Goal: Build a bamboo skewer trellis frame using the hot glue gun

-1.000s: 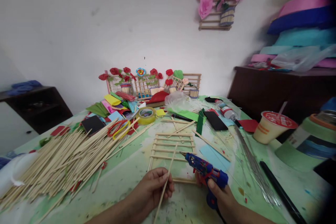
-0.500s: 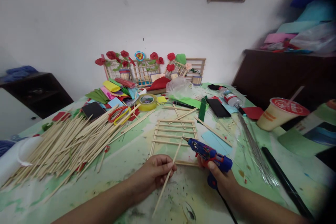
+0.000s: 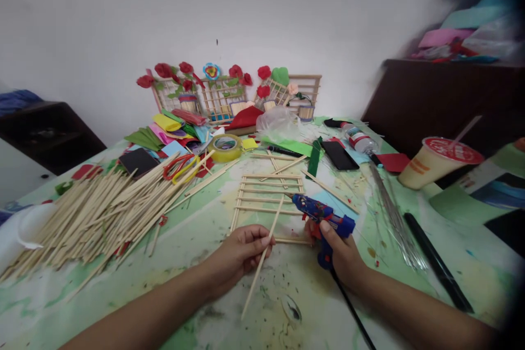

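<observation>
My left hand [image 3: 251,247] pinches a thin wooden stick [image 3: 262,262] between thumb and fingers, the stick slanting up and away from me. In my right hand [image 3: 342,251] is a blue glue gun [image 3: 320,212], its fingers wrapped round the handle. The gun's nozzle points left, close to the upper end of the stick; whether they touch I cannot tell. Beyond and partly behind both hands lies a ladder-like frame of sticks [image 3: 262,209] flat on the table. A black cord [image 3: 348,303] runs from the gun towards me.
Left lies a big pile of sticks [image 3: 102,219], with scissors [image 3: 180,168] and yellow tape [image 3: 225,147] behind. Paper flowers on stick lattices [image 3: 223,93] lean at the wall. Right are a phone [image 3: 339,155], plastic bottle [image 3: 359,138], wires [image 3: 396,219], black rod [image 3: 437,262] and drink cup [image 3: 438,163].
The view has tilted slightly down, so the scene sits higher in the picture. Both hands keep hold of the stick and the glue gun, with the nozzle still by the stick's upper end.
</observation>
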### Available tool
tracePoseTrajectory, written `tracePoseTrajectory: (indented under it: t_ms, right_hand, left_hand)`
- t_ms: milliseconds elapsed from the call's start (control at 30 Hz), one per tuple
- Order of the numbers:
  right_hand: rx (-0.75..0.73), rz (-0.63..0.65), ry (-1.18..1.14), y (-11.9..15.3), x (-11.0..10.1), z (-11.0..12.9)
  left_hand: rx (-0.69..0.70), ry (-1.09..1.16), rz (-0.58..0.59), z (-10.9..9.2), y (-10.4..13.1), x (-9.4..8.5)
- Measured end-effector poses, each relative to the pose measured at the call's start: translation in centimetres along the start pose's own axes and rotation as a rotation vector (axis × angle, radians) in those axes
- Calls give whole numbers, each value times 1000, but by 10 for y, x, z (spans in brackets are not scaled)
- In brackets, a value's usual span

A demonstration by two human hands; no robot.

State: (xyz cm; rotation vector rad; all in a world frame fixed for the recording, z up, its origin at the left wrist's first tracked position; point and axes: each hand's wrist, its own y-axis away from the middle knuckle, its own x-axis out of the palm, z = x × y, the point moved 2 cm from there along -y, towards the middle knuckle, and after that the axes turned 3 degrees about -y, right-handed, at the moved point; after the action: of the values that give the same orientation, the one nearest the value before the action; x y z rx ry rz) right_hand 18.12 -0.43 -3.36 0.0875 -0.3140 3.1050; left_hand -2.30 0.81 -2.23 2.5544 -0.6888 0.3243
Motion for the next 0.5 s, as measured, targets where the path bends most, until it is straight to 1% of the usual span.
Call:
tracePoseTrajectory:
  t_ms: [100, 233, 400, 500]
  right_hand:
    - [-33, -28, 59, 1, 3, 2]
    - [-59, 50, 72, 4, 4, 3]
    - [-75, 35, 53, 6, 2, 4]
    - [-71, 61, 44, 6, 1, 4]
  left_hand:
    - [-7, 1, 4, 0, -1, 2]
    - [-30, 46, -6, 0, -2, 0]
    - [-27, 67, -8, -1, -2, -2]
    - [-34, 80, -26, 0, -1, -2]
